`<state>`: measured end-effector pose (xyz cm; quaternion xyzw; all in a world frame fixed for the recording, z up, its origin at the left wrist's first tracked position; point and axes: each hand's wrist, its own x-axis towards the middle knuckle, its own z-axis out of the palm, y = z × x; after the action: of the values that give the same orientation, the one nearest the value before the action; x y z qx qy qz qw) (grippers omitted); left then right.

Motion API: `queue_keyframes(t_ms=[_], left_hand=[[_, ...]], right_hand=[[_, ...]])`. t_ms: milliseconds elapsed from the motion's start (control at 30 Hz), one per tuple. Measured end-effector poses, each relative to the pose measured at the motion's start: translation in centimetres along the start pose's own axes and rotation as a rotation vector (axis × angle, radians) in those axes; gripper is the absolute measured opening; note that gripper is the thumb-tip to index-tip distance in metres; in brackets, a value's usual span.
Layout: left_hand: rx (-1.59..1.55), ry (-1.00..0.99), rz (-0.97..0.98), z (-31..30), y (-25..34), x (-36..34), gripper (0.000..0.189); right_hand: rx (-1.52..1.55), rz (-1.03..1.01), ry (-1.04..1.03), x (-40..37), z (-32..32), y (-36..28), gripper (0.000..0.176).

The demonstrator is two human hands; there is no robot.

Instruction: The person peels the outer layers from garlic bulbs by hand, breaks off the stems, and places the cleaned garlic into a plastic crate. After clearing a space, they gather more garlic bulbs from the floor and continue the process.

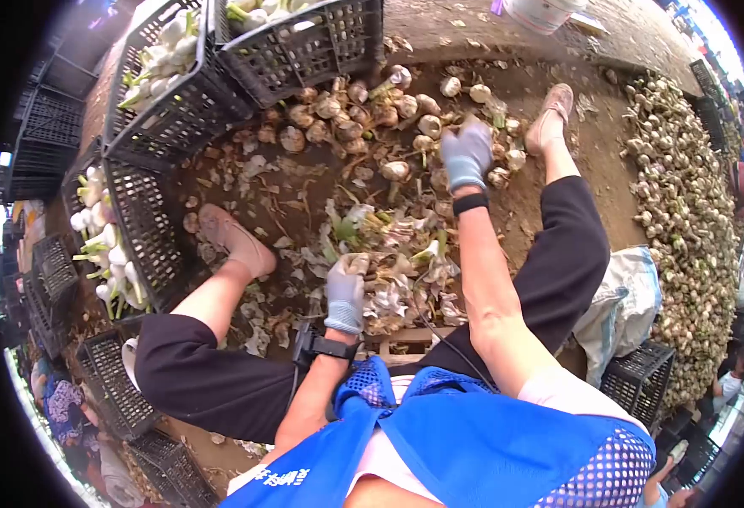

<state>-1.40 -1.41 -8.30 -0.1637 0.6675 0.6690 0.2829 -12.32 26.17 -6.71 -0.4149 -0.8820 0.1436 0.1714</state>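
Observation:
My left hand (346,292), in a grey-blue knit glove, is low between my legs with its fingers curled in. What it grips, if anything, is hidden. Just beyond it lies a heap of garlic peelings and cut leaves (389,296). My right hand (467,152), gloved alike, reaches forward over loose garlic bulbs (396,171) on the ground. Its fingers are smeared by motion and partly turned away from view. More dirty, untrimmed garlic bulbs (328,107) spread leftward from it, toward the crates.
Black plastic crates (304,52) of cleaned garlic (110,233) stand ahead and to the left. A large garlic pile (685,229) fills the right side, with a white woven sack (622,309) and a black crate (639,377) nearer me. A white bucket (541,12) stands at the far edge.

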Motion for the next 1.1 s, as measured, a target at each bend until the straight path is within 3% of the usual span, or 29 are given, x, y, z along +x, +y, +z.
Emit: queue_keyframes(t_ms=[33,67,100,167,333,400,433,467,500,567,667,733,800,833,1000,1100], left_hand=[[0.022,-0.026,0.052,-0.1,-0.7,0.4,0.014],[-0.12,-0.037,-0.1,0.7,1.3,-0.7,0.013],[-0.095,-0.041,-0.092,1.0,1.2,-0.6,0.013],[-0.05,-0.062,-0.071,1.3,1.3,-0.5,0.013],[-0.091,-0.085,-0.1,2.1,2.5,-1.5,0.015],[-0.015,-0.077,0.107,2.2,3.0,-1.8,0.018],[-0.132,-0.092,-0.011,2.3,3.8,-2.0,0.023],[-0.113,-0.071,0.061,2.5,4.6,-2.4,0.029],[-0.133,-0.123,0.206,2.3,4.9,-2.2,0.041],[-0.32,-0.23,0.275,2.5,6.4,-2.9,0.055],[-0.607,-0.493,0.285,1.9,7.9,-4.1,0.051],[-0.707,-0.499,0.272,1.3,8.1,-4.4,0.048],[-0.401,-0.344,0.514,1.1,8.2,-4.4,0.048],[-0.446,-0.339,0.49,1.3,9.4,-5.8,0.049],[-0.362,-0.301,0.566,2.3,8.6,-5.9,0.047],[-0.576,-0.353,0.374,2.2,8.2,-5.6,0.042]], right_hand=[[-0.049,0.091,-0.02,-0.2,0.7,2.5,0.034],[-0.094,0.18,-0.037,-0.3,1.3,4.4,0.038],[-0.104,0.171,-0.041,0.1,2.5,6.1,0.038],[0.092,0.128,-0.323,1.3,4.4,7.7,0.044],[0.087,0.057,-0.363,2.2,4.0,7.6,0.042],[0.131,0.062,-0.43,1.6,1.1,6.7,0.04],[0.205,0.029,-0.384,0.8,1.4,7.2,0.042],[0.54,0.047,-0.498,-0.2,1.0,7.1,0.031],[1.074,0.203,-0.666,-3.7,-5.5,2.9,0.018],[1.357,0.239,-0.974,-7.3,-8.7,0.5,0.016],[1.545,0.124,-1.202,-11.4,-10.1,-1.1,0.015],[1.591,0.011,-1.179,-13.1,-10.8,-1.7,0.016],[1.599,0.415,-1.078,-14.2,-11.8,-2.8,0.017],[1.569,0.449,-1.06,-14.6,-12.6,-3.2,0.017],[1.523,0.352,-0.974,-15.3,-13.7,-2.5,0.013],[1.479,0.164,-0.957,-15.5,-13.7,-1.4,0.014]])
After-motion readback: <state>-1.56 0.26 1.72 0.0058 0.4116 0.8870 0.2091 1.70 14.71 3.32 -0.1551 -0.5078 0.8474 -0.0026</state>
